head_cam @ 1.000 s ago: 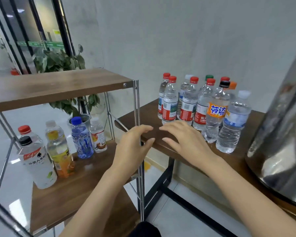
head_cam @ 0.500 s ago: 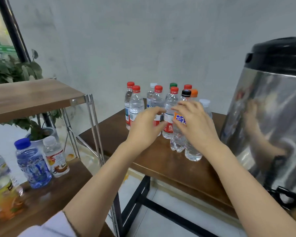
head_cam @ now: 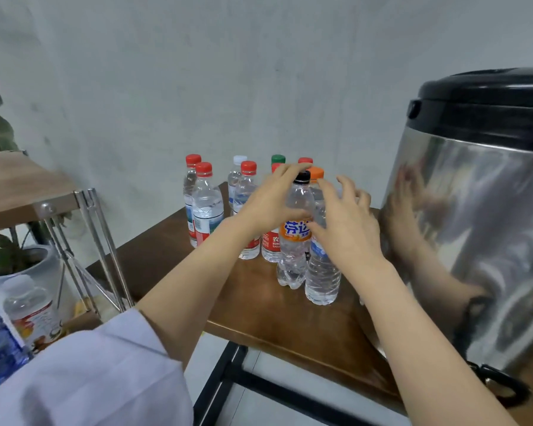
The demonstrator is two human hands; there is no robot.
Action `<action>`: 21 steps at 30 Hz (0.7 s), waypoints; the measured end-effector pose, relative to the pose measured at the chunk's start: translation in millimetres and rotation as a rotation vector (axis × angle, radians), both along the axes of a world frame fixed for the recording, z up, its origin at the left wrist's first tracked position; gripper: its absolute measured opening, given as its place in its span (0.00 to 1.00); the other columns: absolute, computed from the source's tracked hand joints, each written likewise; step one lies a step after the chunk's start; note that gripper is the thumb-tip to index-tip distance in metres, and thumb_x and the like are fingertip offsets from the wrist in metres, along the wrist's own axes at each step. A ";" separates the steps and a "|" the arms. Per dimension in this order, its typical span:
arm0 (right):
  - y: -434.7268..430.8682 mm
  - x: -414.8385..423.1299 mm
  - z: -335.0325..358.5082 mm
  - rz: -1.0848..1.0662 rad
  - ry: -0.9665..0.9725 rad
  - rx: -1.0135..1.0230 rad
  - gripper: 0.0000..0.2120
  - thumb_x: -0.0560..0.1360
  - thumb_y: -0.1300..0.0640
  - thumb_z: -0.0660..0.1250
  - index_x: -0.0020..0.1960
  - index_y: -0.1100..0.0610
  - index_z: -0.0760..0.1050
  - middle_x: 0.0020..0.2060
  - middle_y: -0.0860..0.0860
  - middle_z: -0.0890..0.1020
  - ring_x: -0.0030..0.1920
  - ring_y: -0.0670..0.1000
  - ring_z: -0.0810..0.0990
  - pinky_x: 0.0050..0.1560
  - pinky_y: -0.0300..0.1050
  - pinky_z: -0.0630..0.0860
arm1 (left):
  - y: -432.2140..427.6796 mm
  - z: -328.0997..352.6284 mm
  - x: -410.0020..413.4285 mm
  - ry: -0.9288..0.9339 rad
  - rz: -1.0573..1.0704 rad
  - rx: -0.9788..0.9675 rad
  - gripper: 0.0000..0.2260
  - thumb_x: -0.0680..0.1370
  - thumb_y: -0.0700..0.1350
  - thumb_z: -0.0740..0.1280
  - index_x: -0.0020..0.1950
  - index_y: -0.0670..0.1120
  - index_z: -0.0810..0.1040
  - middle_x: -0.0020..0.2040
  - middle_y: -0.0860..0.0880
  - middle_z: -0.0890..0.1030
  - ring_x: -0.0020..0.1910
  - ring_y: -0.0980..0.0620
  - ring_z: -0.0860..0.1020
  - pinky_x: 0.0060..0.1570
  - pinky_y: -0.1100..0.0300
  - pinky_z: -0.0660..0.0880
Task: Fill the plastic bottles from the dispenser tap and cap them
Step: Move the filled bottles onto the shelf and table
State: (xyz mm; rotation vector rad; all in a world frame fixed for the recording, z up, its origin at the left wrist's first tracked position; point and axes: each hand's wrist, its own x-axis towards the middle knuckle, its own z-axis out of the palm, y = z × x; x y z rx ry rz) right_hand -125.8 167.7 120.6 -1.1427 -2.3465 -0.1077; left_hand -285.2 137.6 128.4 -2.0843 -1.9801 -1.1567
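Several capped clear plastic bottles [head_cam: 208, 204] stand grouped on the brown table [head_cam: 259, 321]. At the front of the group is a black-capped bottle with an orange label [head_cam: 294, 256], and beside it a blue-labelled bottle [head_cam: 322, 278]. My left hand [head_cam: 268, 201] wraps the black-capped bottle's upper part, thumb across its front and fingers behind the neck. My right hand [head_cam: 346, 226] hovers with spread fingers just right of it, in front of the blue-labelled bottle. The steel dispenser [head_cam: 474, 241] with a black lid fills the right side; its black tap [head_cam: 502, 387] shows low down.
A wooden shelf rack with metal legs [head_cam: 83, 229] stands at the left. More bottles [head_cam: 33, 312] sit on its lower shelf, and a potted plant [head_cam: 19, 265] is behind it. A grey wall backs the table. The floor shows below the table's black frame.
The view has swung right toward the table and dispenser. Both hands moved forward from the table's edge to the front bottles, and the left hand has come round the black-capped one.
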 end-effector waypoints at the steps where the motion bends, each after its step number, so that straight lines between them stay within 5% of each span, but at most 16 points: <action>1: -0.1 0.8 -0.1 -0.012 -0.007 -0.020 0.37 0.77 0.48 0.70 0.78 0.50 0.53 0.77 0.55 0.56 0.72 0.63 0.62 0.59 0.56 0.74 | 1.7 0.4 -0.2 -0.010 -0.024 -0.001 0.38 0.70 0.44 0.78 0.76 0.48 0.64 0.71 0.48 0.71 0.69 0.49 0.70 0.69 0.50 0.69; 11: 2.6 -0.4 -10.8 0.011 0.074 -0.142 0.39 0.75 0.51 0.73 0.76 0.52 0.52 0.65 0.58 0.67 0.59 0.64 0.75 0.43 0.52 0.72 | 0.9 -13.0 2.1 -0.097 -0.103 0.041 0.41 0.68 0.39 0.80 0.76 0.47 0.63 0.71 0.49 0.73 0.69 0.52 0.72 0.67 0.56 0.71; 21: -7.3 2.4 -18.6 0.076 0.168 -0.123 0.39 0.75 0.54 0.73 0.76 0.52 0.52 0.62 0.59 0.69 0.55 0.63 0.77 0.46 0.56 0.78 | -18.2 -17.7 10.2 -0.123 -0.081 0.104 0.41 0.68 0.38 0.80 0.76 0.47 0.63 0.74 0.51 0.69 0.70 0.56 0.68 0.66 0.68 0.64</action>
